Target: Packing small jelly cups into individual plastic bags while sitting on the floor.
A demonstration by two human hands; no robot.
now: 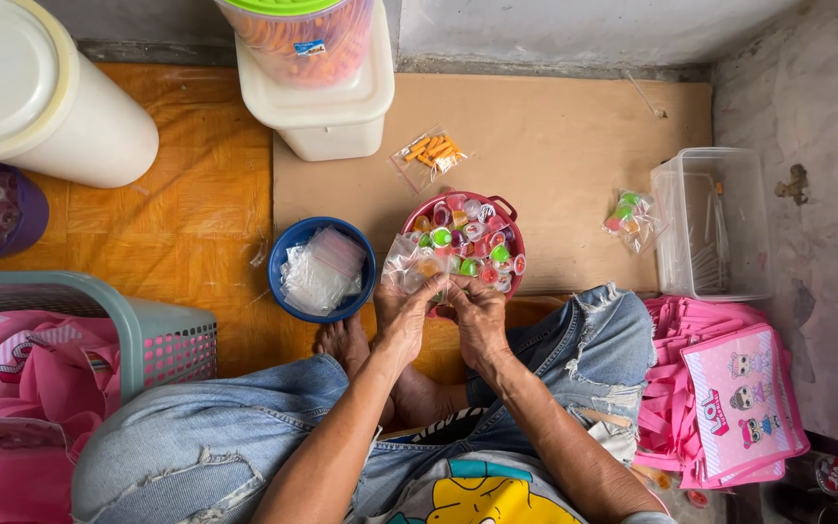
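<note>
Both hands, the left hand (402, 315) and right hand (475, 312), pinch a small clear plastic bag (409, 264) at centre frame beside the red bowl (509, 210) of jelly cups; it looks light, limp and slippery, best gripped at its open rim.
</note>
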